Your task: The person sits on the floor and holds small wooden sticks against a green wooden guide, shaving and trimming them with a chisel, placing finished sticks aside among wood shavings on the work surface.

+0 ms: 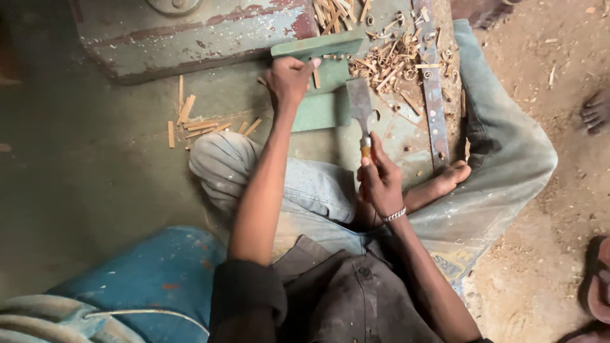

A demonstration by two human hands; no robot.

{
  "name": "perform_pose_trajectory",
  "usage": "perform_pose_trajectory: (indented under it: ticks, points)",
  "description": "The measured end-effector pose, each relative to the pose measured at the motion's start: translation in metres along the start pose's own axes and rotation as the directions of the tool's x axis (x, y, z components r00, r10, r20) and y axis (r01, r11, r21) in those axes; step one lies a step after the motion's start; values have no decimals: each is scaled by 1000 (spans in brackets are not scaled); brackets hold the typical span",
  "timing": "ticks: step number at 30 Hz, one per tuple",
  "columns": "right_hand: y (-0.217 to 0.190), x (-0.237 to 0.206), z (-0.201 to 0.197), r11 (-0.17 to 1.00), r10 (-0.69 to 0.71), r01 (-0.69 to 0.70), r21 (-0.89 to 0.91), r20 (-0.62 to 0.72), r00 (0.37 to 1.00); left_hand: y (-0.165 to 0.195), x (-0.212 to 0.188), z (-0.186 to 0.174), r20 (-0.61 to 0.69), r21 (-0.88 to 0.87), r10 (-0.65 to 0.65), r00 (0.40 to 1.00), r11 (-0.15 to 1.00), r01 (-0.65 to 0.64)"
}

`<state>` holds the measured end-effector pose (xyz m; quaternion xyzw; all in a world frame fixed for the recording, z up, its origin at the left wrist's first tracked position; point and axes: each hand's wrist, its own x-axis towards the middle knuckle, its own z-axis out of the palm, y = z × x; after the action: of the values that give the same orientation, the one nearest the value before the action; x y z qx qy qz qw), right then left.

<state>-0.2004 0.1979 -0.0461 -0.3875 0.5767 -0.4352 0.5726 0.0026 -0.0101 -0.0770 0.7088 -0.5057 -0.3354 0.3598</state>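
Observation:
My left hand (291, 77) pinches a thin wooden stick (316, 77) upright against a green wooden block (324, 105) on the floor. My right hand (380, 179) grips the handle of a wide flat chisel (359, 105), whose blade points away from me and lies to the right of the stick over the green block. A metal bracelet (394, 215) is on my right wrist. I sit cross-legged in jeans with a bare foot (445, 181) under my right hand.
A heap of wood shavings and curls (394, 60) lies past the block. Cut sticks (190, 121) lie scattered to the left. A worn green machine base (190, 32) stands ahead, a metal strip (432, 82) to the right. Another person's bare foot (596, 109) shows far right.

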Motion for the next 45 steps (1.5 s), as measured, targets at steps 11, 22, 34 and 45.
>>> perform_pose_trajectory:
  ticks: [11, 22, 34, 45]
  points:
    - [-33, -1, 34, 991, 110, -101, -84, 115, 987, -9, -124, -23, 211, 97, 610, 764, 765, -637]
    - [-34, 4, 40, 915, 40, -10, -402, 65, 997, -9, -120, -23, 303, 54, 532, 791, 819, -572]
    - [-17, 9, 43, 939, 10, 4, -344, 38, 999, -9, -114, -23, 307, 96, 522, 796, 815, -571]
    - [-7, 58, 61, 932, 68, -63, -357, -1, 998, -11, -67, -3, 251, 199, 536, 806, 786, -585]
